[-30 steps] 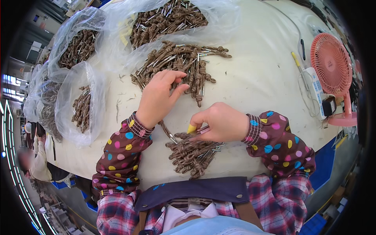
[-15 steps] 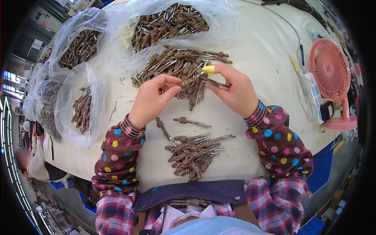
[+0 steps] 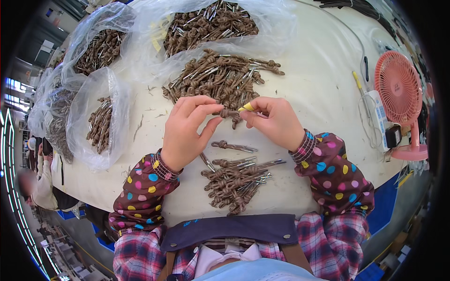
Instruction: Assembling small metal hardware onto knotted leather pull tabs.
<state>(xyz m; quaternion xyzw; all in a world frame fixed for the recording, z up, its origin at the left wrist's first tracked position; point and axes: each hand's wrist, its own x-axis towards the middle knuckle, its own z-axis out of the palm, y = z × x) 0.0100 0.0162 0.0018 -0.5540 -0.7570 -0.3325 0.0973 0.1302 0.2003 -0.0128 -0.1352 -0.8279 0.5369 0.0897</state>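
Pinching one brown knotted cord [image 3: 229,114], left hand [image 3: 187,133] and right hand [image 3: 274,122] face clear bags [image 3: 101,100].

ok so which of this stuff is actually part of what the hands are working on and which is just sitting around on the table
In use:
- knotted brown cord, pinched by left hand and right hand
- big loose pile of cords
- smaller pile near the body
- single cord
- clear bags of cords

Lying about:
- pink desk fan
- yellow pen
- white cable
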